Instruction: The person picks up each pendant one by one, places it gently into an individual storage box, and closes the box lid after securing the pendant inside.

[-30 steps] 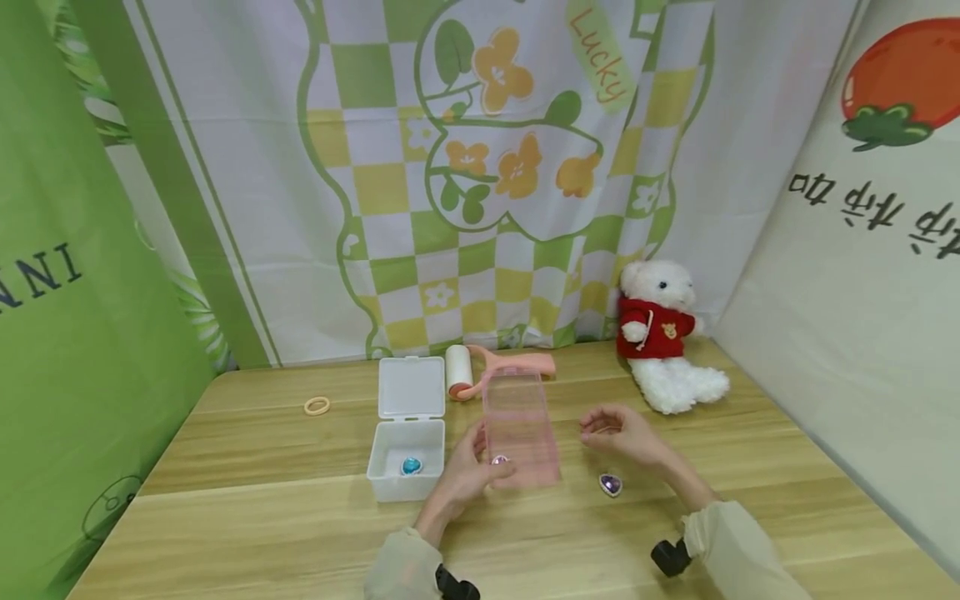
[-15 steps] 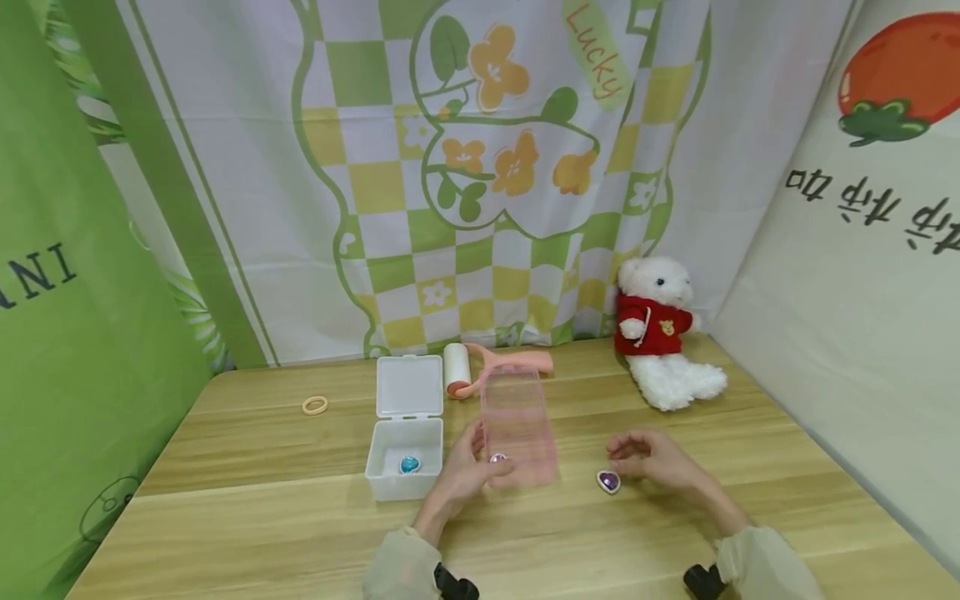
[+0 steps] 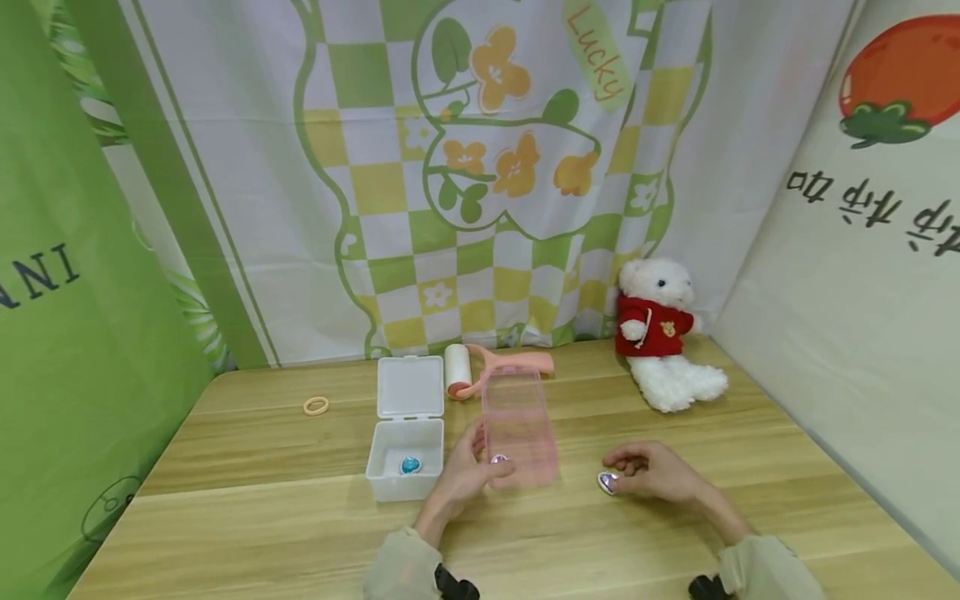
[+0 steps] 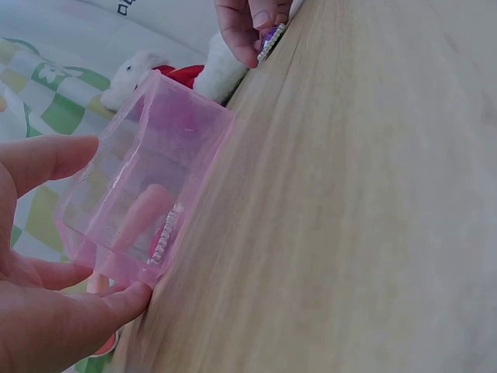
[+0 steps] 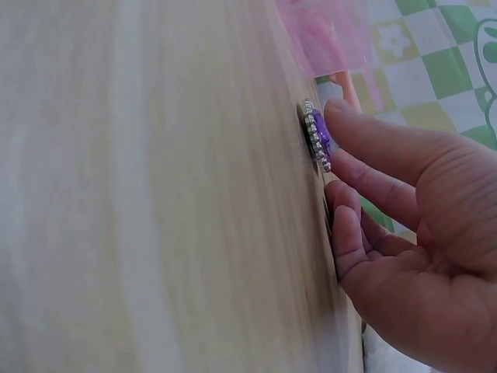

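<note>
My left hand (image 3: 463,477) holds the near left side of a see-through pink plastic box (image 3: 525,429), fingers and thumb around its edge. Inside its near end lies a pink gem with a sparkly rim (image 4: 163,237), partly behind the thumb in the head view. To the right, my right hand (image 3: 660,475) pinches a purple heart-shaped gem (image 5: 318,136) rimmed with small clear stones. That gem is tilted, low at the tabletop; whether it is off the wood I cannot tell. Left of the left hand, an open white box (image 3: 405,489) contains a blue gem (image 3: 410,466).
Behind the pink box lies a lint roller (image 3: 458,371) with a peach handle. A small beige ring (image 3: 316,406) is at the left of the wooden table (image 3: 247,517). A white plush bear (image 3: 660,333) in a red hoodie sits at the back right.
My right hand has moved right and toward me, and its fingers have closed on the purple gem, which now tilts. The left hand and pink box stay in place.
</note>
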`<state>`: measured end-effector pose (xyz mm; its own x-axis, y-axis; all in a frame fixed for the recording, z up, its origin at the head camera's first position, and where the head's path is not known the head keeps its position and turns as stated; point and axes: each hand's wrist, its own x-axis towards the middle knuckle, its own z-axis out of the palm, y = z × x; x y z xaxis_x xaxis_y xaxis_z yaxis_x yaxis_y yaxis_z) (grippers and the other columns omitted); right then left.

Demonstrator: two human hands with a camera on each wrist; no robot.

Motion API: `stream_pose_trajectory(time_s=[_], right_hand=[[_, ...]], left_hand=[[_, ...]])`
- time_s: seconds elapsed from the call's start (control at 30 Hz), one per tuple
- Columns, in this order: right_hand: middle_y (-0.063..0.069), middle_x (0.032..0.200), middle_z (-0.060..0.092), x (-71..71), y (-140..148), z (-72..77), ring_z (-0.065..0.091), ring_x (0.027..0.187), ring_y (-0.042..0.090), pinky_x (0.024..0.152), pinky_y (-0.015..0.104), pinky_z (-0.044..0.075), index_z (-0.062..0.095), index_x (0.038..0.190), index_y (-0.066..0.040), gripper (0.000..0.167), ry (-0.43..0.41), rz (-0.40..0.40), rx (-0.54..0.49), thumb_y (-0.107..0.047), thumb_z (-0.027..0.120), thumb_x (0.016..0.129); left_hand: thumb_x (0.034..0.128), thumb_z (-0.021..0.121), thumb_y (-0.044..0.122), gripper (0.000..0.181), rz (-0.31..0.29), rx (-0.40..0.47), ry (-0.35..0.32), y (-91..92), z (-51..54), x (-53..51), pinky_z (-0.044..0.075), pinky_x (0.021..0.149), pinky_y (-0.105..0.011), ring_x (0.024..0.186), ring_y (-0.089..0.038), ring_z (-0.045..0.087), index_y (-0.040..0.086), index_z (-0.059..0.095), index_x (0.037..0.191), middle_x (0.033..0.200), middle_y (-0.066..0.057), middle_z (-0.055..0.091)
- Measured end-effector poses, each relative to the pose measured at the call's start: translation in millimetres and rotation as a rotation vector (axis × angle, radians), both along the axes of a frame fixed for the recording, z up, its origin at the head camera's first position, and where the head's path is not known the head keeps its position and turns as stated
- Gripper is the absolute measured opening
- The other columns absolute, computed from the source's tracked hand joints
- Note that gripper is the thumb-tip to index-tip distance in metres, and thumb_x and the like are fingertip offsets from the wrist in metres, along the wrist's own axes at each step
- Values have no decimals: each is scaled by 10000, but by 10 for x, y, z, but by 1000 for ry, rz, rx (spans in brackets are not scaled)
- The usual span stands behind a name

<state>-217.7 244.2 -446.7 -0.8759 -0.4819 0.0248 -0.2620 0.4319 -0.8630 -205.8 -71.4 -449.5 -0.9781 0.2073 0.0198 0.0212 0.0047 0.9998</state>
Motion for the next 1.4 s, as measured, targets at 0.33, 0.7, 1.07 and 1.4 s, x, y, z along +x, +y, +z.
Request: stream_pose_trajectory(time_s=[0.33, 0.7, 1.07, 1.4], right_hand=[[47, 814, 580, 0, -5, 7, 514, 728, 81, 621, 207, 453, 657, 981, 37, 252, 9, 0, 27, -94, 765, 794], [95, 850, 598, 37, 7, 25, 566, 753, 140, 609, 227, 483, 577, 954, 64, 246, -68, -20, -39, -62, 737, 816], [97, 877, 602, -9, 8, 73, 578, 793, 109, 672, 235, 498, 568, 987, 72, 208, -35, 9, -31, -72, 674, 880], [154, 966, 621, -79, -171, 196, 610, 863, 177, 723, 316, 546, 500, 1127, 135, 369, -80, -60, -99, -111, 659, 902]], left_hand=[[759, 724, -13, 881, -8, 7, 0, 16, -4, -16, 293, 1076, -551, 1320, -452, 327, -41, 225, 1485, 1443, -287, 350], [761, 727, -13, 867, -4, -4, -3, -7, -15, -10, 304, 1071, -544, 1312, -437, 347, -37, 242, 1480, 1430, -279, 374], [780, 717, -16, 855, -26, 5, 3, -1, 3, -6, 351, 1045, -523, 1292, -428, 375, -35, 229, 1482, 1415, -279, 389], [781, 713, -19, 862, -27, 21, -13, -12, -11, -24, 366, 1039, -511, 1297, -427, 369, -36, 215, 1485, 1421, -280, 381]])
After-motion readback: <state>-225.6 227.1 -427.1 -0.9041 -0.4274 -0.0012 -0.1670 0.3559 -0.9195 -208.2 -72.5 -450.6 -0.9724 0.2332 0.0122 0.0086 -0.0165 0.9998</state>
